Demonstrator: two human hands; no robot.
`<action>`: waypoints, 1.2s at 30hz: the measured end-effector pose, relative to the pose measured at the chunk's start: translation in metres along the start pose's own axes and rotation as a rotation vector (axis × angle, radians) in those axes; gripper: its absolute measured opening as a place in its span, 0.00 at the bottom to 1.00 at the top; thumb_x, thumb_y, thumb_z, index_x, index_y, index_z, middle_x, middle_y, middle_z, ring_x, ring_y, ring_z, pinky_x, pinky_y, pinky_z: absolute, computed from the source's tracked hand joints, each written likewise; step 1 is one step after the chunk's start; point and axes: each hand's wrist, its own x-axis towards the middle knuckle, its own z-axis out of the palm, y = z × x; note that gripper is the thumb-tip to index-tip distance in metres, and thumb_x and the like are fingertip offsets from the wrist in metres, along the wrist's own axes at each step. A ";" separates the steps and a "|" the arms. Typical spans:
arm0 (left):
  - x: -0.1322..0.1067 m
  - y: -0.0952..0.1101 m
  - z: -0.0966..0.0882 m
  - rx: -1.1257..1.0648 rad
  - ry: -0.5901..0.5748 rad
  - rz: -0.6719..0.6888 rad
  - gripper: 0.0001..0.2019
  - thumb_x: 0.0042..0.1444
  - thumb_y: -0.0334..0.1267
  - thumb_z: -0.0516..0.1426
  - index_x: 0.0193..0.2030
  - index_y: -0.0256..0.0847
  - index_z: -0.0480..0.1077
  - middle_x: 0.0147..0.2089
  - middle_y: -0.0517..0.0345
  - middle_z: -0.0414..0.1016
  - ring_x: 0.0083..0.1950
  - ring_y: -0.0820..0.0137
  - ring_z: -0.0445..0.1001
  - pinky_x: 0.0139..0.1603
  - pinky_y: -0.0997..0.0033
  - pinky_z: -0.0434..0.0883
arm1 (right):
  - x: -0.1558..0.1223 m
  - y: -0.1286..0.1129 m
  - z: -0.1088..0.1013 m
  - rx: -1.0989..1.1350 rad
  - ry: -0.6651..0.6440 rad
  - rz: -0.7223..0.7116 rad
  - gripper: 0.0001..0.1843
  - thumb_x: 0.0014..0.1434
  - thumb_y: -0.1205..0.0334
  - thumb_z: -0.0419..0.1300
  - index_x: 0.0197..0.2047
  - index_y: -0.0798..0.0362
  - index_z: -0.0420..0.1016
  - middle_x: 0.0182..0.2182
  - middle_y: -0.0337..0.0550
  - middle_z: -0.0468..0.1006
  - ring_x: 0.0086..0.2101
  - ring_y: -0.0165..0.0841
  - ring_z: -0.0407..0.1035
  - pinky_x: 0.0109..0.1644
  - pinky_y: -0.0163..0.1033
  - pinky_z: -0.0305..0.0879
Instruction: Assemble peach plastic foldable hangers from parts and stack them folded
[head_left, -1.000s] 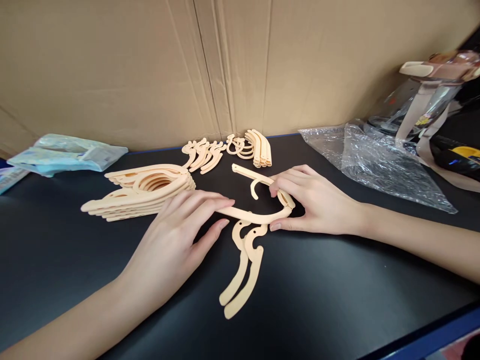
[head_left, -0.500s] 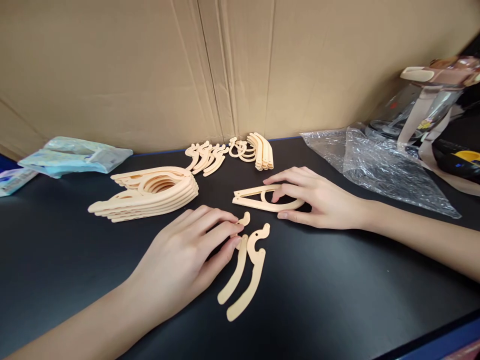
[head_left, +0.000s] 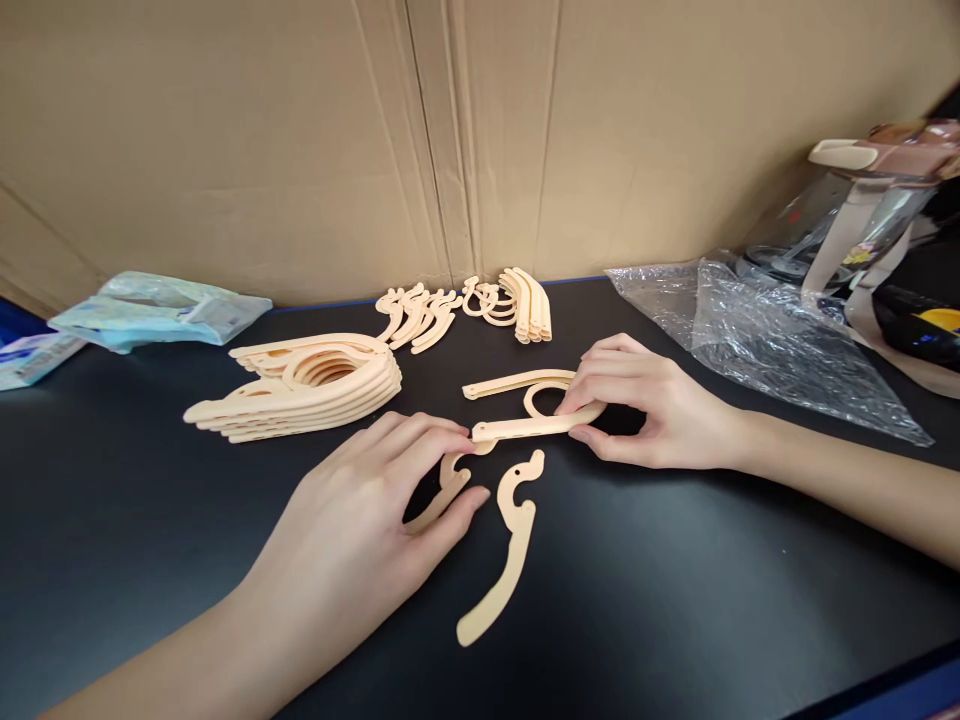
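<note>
My right hand [head_left: 649, 405] has its thumb and fingers closed on the rounded end of a cream folding-hanger body [head_left: 525, 427], which has two long arms and a ring between them. The near arm is raised a little at its left end. My left hand [head_left: 371, 500] curls its fingers and thumb round a cream curved hanger arm [head_left: 441, 500] with a hooked notch. The top of this arm meets the near left end of the body; whether they are joined I cannot tell. A second hanger arm [head_left: 517, 540] lies loose on the black table between my hands.
Several folded hangers [head_left: 337, 412] lie stacked at the left. Behind are loose curved arms [head_left: 431, 325] and a bundle of hanger pieces [head_left: 529, 305]. A tissue pack [head_left: 157, 310], a clear plastic bag [head_left: 750, 330] and a strapped bottle [head_left: 870, 210] stand around, before a cardboard wall [head_left: 225, 150].
My left hand has taken the left curved arm up to the hanger body's end. My right hand has closed on the body, whose near arm has tilted and spread from the far one.
</note>
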 end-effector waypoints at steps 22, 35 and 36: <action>-0.001 -0.002 0.003 0.094 -0.012 0.021 0.13 0.73 0.49 0.43 0.50 0.46 0.62 0.38 0.65 0.76 0.27 0.73 0.77 0.21 0.74 0.62 | 0.001 0.005 -0.006 0.164 -0.217 0.126 0.11 0.63 0.68 0.60 0.48 0.54 0.79 0.40 0.42 0.79 0.39 0.32 0.70 0.52 0.43 0.55; 0.001 -0.001 0.006 0.163 -0.028 0.146 0.11 0.74 0.37 0.43 0.50 0.40 0.65 0.43 0.57 0.80 0.39 0.68 0.81 0.32 0.70 0.70 | 0.000 -0.006 -0.001 0.014 -0.193 0.065 0.21 0.66 0.53 0.61 0.56 0.58 0.74 0.35 0.41 0.79 0.35 0.33 0.68 0.50 0.44 0.57; 0.001 -0.002 0.005 0.173 -0.018 0.166 0.12 0.74 0.36 0.42 0.49 0.40 0.65 0.43 0.57 0.80 0.39 0.67 0.80 0.33 0.69 0.70 | 0.000 -0.005 0.000 0.029 -0.171 0.058 0.21 0.65 0.52 0.62 0.55 0.57 0.74 0.34 0.40 0.77 0.34 0.32 0.69 0.50 0.43 0.57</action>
